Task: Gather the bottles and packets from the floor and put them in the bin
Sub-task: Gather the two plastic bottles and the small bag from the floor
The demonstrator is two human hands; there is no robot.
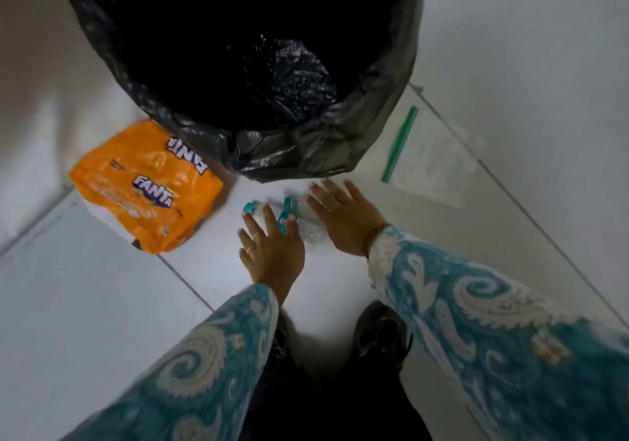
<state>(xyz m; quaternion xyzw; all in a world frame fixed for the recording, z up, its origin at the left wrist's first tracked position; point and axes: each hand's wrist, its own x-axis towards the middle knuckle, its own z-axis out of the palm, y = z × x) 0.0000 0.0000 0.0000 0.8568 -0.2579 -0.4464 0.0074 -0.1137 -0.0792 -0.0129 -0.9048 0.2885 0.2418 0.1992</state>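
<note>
A bin lined with a black bag (299,147) stands on the white tiled floor ahead of me; its inside looks dark. Clear plastic bottles with teal caps (289,207) lie on the floor just in front of it. My left hand (272,250) hovers over the bottles from the near left, fingers spread. My right hand (343,217) is over them from the right, fingers apart too. Both hands hide parts of the bottles. An orange Fanta packet (146,185) lies to the left of the bin. A clear zip bag with a green strip (429,158) lies to the right.
My dark shoe (381,331) stands on the tile just behind the hands. Tile joints run diagonally across the floor. The floor at the far left steps to a paler surface (30,107).
</note>
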